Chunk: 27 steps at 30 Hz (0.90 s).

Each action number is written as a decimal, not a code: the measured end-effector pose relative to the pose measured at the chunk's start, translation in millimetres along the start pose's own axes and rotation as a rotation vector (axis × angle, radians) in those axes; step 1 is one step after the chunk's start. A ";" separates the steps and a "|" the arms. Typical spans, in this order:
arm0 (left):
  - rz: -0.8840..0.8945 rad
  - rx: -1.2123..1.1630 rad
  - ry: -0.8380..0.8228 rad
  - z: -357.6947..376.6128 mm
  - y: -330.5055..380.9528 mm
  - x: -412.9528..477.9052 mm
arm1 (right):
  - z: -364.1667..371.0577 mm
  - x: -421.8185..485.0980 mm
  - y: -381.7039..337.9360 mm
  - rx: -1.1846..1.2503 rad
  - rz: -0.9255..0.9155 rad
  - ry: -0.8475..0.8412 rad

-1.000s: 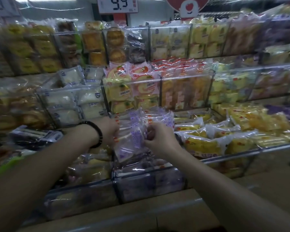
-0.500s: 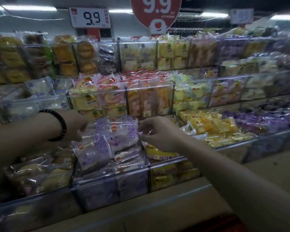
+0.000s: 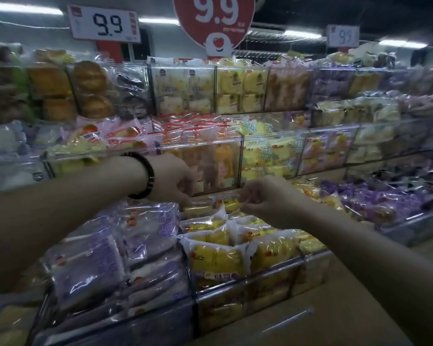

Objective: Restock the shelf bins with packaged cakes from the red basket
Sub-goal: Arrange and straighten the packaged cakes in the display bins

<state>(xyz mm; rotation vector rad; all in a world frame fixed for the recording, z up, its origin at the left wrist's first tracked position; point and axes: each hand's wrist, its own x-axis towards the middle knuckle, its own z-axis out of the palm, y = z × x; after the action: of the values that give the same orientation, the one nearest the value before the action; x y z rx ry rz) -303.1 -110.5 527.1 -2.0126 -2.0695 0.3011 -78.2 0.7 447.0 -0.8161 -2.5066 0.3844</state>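
Purple-wrapped cakes [image 3: 105,250] lie piled in the clear front bin [image 3: 145,323] at lower left. The bin to its right holds yellow-wrapped cakes [image 3: 220,255]. My right hand [image 3: 267,198] pinches the end of a small yellow cake packet [image 3: 229,203] at the back of that yellow bin. My left hand [image 3: 173,181], a black bead bracelet on its wrist, reaches down with curled fingers. Its fingertips are at another yellow packet [image 3: 195,209] just left of the first; its grip is hidden. The red basket is out of view.
Tiered clear bins [image 3: 267,143] full of wrapped cakes rise behind my hands. More purple packets [image 3: 375,196] fill a bin to the right. Price signs reading 9.9 [image 3: 105,24] hang above. A tan shelf front [image 3: 297,318] runs along the bottom.
Both hands have let go of the purple cakes, which now lie in their bin, and have moved right and back to the yellow packets. My view has swung right.
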 end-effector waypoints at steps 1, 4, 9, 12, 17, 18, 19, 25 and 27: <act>0.003 -0.017 0.021 6.9 -0.6 10.0 | 1.2 4.8 6.8 -0.012 0.000 0.003; 0.005 -0.072 0.013 26.7 -2.2 39.1 | 4.9 23.0 22.3 -0.033 0.026 0.011; -0.007 -0.131 0.012 52.1 2.1 89.6 | 13.8 67.3 41.1 -0.178 0.031 -0.013; 0.016 -0.161 -0.039 63.2 8.3 110.3 | 25.2 87.5 47.6 -0.289 -0.028 -0.072; 0.080 -0.180 -0.125 75.9 14.1 130.0 | 36.9 110.6 56.3 -0.285 -0.135 -0.288; 0.092 -0.161 -0.135 78.8 13.9 133.6 | 37.5 113.3 56.7 -0.274 -0.150 -0.335; 0.102 -0.139 -0.150 82.8 13.3 137.2 | 38.3 115.7 56.6 -0.270 -0.154 -0.382; 0.136 -0.092 -0.182 89.7 14.3 147.4 | 46.0 126.3 57.4 -0.298 -0.179 -0.582; 0.126 -0.061 -0.193 93.2 14.9 151.2 | 46.5 128.9 59.1 -0.313 -0.164 -0.634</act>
<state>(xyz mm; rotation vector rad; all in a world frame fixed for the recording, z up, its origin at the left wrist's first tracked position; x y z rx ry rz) -321.4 42.8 438.0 -2.2353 -2.0883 0.4784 -165.6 120.4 429.1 -0.6617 -3.2621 0.2162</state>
